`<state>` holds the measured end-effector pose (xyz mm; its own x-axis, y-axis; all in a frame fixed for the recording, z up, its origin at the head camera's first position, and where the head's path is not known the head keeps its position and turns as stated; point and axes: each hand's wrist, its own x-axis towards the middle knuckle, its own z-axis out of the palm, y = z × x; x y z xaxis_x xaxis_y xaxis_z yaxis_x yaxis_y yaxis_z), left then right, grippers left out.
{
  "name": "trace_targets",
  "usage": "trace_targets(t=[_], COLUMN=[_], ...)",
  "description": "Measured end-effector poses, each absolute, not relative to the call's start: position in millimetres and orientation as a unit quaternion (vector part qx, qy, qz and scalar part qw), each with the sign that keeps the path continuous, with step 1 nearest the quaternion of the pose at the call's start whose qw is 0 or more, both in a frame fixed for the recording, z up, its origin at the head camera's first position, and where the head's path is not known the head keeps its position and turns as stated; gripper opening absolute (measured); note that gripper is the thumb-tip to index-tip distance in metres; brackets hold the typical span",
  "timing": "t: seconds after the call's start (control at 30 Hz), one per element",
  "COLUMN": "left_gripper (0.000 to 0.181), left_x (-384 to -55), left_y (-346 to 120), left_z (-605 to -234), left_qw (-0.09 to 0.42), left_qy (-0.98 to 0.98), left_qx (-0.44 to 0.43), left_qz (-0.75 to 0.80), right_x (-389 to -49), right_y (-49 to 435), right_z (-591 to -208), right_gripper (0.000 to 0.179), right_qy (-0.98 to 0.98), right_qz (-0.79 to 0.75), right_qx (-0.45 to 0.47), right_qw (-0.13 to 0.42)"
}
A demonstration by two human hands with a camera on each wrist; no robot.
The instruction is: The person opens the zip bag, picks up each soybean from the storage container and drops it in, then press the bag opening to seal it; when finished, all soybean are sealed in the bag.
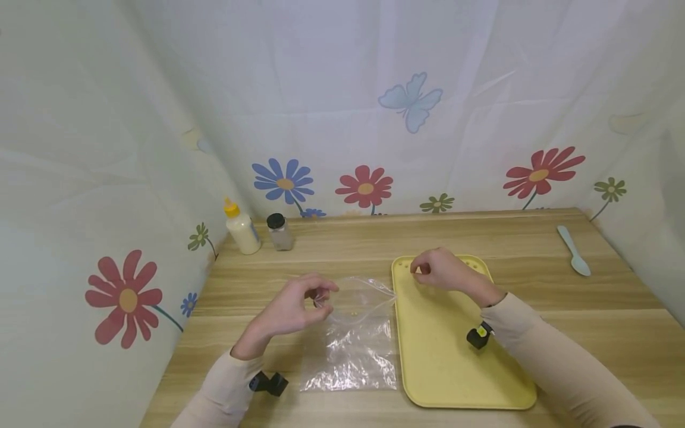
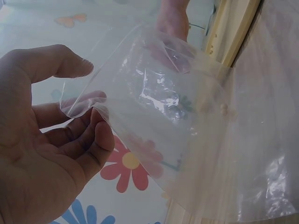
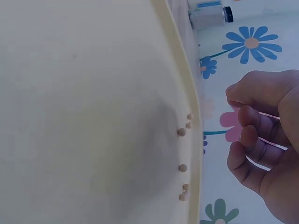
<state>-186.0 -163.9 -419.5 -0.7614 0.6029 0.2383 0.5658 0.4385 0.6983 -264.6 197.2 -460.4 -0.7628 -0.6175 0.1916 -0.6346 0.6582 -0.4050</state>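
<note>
My left hand (image 1: 293, 304) holds the rim of a clear plastic bag (image 2: 154, 93), its fingers curled at the edge and the thumb apart in the left wrist view. The bag's mouth gapes, and a few small beads (image 2: 223, 109) show inside it. Over the far end of a yellow tray (image 1: 455, 356) hovers my right hand (image 1: 441, 270), fingers loosely bent. No item shows between its fingertips in the right wrist view. Several small round beads (image 3: 181, 132) lie along the tray's far rim, beside that hand.
At the back left stand a white bottle with a yellow nozzle (image 1: 244, 230) and a small jar with a black lid (image 1: 280, 232). A pale spoon (image 1: 574, 251) lies at the right. A flowered curtain (image 1: 321, 119) borders the wooden table (image 1: 605, 333).
</note>
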Motion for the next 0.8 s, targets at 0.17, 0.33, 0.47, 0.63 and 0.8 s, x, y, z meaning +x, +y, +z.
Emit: trace_targets(t=[0.17, 0.33, 0.47, 0.63, 0.8], left_gripper=[0.033, 0.033, 0.033, 0.033, 0.034], left_x=[-186, -186, -186, -186, -184], left_y=[-164, -165, -165, -165, -163], left_z=[-420, -420, -419, -419, -417], left_qw=[0.022, 0.018, 0.019, 0.022, 0.028], left_qy=[0.846, 0.847, 0.848, 0.847, 0.848], left_qx=[0.347, 0.347, 0.347, 0.346, 0.342], left_qz=[0.404, 0.401, 0.401, 0.402, 0.404], right_x=[-259, -255, -252, -246, -237], right_y=[193, 188, 185, 180, 175], right_z=[-450, -441, -436, -426, -416], right_gripper=[0.007, 0.009, 0.010, 0.011, 0.009], right_qy=[-0.907, -0.902, -0.899, -0.892, -0.883], right_qz=[0.237, 0.244, 0.242, 0.260, 0.280], right_qx=[0.347, 0.355, 0.363, 0.368, 0.375], right_qw=[0.021, 0.025, 0.034, 0.033, 0.032])
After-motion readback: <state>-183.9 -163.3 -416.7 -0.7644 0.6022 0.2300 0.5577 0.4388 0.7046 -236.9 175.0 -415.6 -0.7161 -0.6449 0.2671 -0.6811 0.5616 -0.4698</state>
